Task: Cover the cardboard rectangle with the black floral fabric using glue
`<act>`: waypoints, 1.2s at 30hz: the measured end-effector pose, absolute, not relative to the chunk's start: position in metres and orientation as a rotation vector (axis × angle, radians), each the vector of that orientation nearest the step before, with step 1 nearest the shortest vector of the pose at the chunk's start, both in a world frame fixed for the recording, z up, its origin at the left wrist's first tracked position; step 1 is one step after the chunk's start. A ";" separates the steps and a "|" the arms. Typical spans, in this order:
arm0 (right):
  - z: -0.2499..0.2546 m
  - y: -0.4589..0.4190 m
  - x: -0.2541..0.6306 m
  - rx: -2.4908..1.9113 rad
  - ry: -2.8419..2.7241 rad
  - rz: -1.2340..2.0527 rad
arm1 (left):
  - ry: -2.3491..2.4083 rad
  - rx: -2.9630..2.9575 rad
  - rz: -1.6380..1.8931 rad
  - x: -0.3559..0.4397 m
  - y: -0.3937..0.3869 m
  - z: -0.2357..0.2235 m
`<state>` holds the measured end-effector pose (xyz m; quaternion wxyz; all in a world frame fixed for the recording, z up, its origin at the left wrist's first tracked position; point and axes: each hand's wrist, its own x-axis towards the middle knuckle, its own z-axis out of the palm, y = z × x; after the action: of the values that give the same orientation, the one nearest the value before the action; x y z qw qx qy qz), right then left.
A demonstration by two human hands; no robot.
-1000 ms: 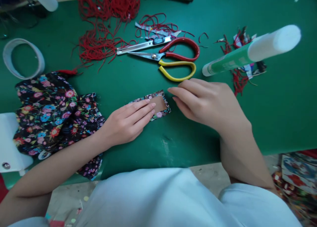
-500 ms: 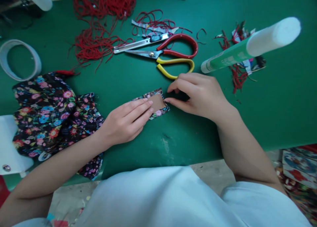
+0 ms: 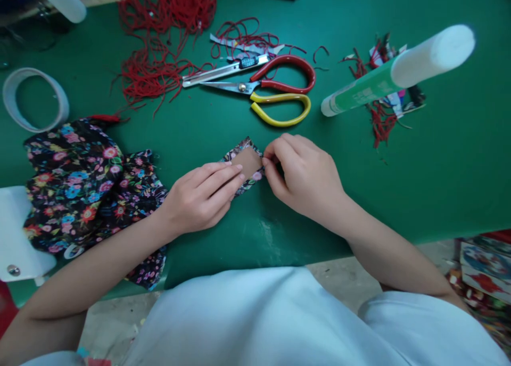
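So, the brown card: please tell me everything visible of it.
The card looks like plain, flat brown cardboard. It lies slanted on floral cloth that borders it. The left hand rests on it, hiding its left end; the right hand pinches at its right edge, whether card or cloth is unclear.

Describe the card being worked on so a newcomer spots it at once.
On the green table, look between the left hand and the right hand. There lies a small brown card on floral cloth. Its bare brown middle sets it apart from the bunched floral fabric farther left.

Floral strip [image 3: 252, 181] partly under left hand [image 3: 203, 197]
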<state>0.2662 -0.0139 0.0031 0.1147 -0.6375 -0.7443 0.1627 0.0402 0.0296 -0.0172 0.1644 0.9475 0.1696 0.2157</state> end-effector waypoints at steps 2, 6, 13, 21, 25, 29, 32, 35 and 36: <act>0.002 -0.011 0.267 -1.717 -2.129 0.558 | 0.554 2.641 0.663 0.040 0.031 -0.015; -0.001 -0.007 0.267 -1.340 -1.993 0.677 | 0.756 2.416 0.772 0.039 0.037 -0.013; -0.001 -0.009 0.261 -1.272 -1.729 0.914 | 0.901 1.838 0.597 0.035 0.040 -0.018; -0.003 -0.016 0.243 -1.307 -1.132 1.393 | 0.860 1.641 0.603 0.044 0.035 -0.012; -0.005 -0.016 0.242 -1.295 -1.169 1.404 | 0.831 1.606 0.618 0.043 0.038 -0.009; -0.006 -0.015 0.246 -1.298 -1.279 1.379 | 0.807 1.617 0.587 0.042 0.041 -0.009; -0.006 -0.014 0.247 -1.318 -1.374 1.328 | 0.807 1.621 0.570 0.042 0.042 -0.008; -0.006 -0.014 0.246 -1.331 -1.404 1.311 | 0.785 1.607 0.581 0.042 0.042 -0.008; -0.006 -0.014 0.246 -1.330 -1.407 1.304 | 0.783 1.607 0.574 0.042 0.042 -0.008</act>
<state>0.2463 -0.0145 -0.0061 0.3928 -0.5238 -0.5543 0.5139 0.0419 0.0424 -0.0082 0.5907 0.6906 0.3365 0.2467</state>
